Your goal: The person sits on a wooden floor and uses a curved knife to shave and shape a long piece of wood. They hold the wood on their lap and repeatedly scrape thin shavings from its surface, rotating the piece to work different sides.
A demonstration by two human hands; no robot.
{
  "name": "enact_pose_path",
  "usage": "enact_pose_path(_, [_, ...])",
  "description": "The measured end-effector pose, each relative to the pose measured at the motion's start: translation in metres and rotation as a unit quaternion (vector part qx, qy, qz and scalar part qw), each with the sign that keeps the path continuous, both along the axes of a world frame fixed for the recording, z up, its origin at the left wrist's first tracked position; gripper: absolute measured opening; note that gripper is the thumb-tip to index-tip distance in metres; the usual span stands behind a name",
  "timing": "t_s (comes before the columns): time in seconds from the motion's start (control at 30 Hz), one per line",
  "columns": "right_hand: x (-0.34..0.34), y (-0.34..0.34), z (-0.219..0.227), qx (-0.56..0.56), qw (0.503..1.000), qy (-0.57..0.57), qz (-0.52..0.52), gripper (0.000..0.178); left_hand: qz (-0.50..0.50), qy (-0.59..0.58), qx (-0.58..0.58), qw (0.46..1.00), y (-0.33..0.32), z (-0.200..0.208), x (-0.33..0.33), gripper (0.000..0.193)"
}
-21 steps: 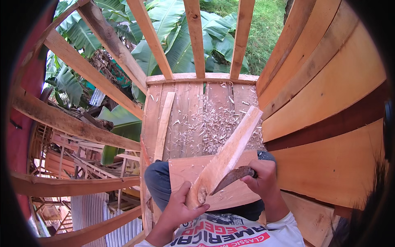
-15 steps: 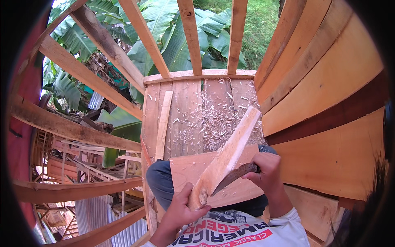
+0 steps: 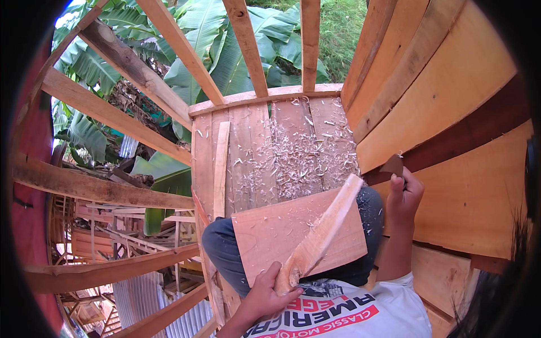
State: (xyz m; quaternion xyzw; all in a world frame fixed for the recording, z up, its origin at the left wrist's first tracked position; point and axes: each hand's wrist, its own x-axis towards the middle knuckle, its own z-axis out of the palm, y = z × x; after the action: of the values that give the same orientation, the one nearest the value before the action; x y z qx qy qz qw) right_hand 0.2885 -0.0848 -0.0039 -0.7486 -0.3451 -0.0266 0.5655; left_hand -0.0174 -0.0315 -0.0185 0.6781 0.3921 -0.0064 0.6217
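My left hand (image 3: pixel 264 292) is closed around the near, knobbly end of a pale, roughly trimmed piece of wood (image 3: pixel 322 232). The piece slants up to the right, across a flat wooden board (image 3: pixel 270 228) that lies over my lap. Out to the right, my right hand (image 3: pixel 407 194) grips a knife (image 3: pixel 392 164) with a short, broad, dark blade, raised near the wall planks and apart from the wood. Most of the knife's handle is hidden in my fist. A few shavings lie on the board.
Curled shavings (image 3: pixel 298 160) litter the plank floor (image 3: pixel 248 135) ahead, where a narrow wood strip (image 3: pixel 221 163) lies at left. Upright slats (image 3: pixel 246 42) stand along the far edge, with banana leaves beyond. Large wall planks (image 3: pixel 451 197) close off the right side.
My right hand has lifted the knife off the wood and swung it up to the right. The wood's far end has dipped lower, toward the board.
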Motion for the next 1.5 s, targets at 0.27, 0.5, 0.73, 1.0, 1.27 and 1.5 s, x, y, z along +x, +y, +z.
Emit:
enact_pose_path(0.27, [-0.053, -0.019, -0.024, -0.169, 0.946, -0.093, 0.262, 0.057, 0.050, -0.045, 0.083, 0.994, 0.012, -0.007, 0.003, 0.050])
enact_pose_path(0.5, [-0.063, -0.025, -0.038, -0.273, 0.929, -0.060, 0.243, 0.049, 0.055, -0.014, 0.079, 0.995, 0.000, -0.024, -0.025, 0.049])
enact_pose_path(0.73, [-0.093, -0.041, -0.055, -0.359, 0.872, 0.156, 0.294, 0.030, 0.091, 0.046, -0.258, 0.961, -0.023, -0.033, -0.085, 0.052])
enact_pose_path(1.0, [-0.121, -0.039, -0.058, -0.402, 0.797, 0.169, 0.417, 0.023, 0.073, 0.053, -0.297, 0.951, -0.030, -0.055, -0.104, 0.049])
enact_pose_path(1.27, [-0.124, -0.038, -0.067, -0.447, 0.803, 0.051, 0.391, 0.031, 0.073, 0.004, -0.257, 0.964, -0.037, -0.063, -0.093, 0.049])
enact_pose_path(1.5, [-0.121, -0.034, -0.078, -0.430, 0.825, -0.008, 0.367, 0.035, 0.071, 0.013, -0.262, 0.962, -0.038, -0.065, -0.096, 0.046])
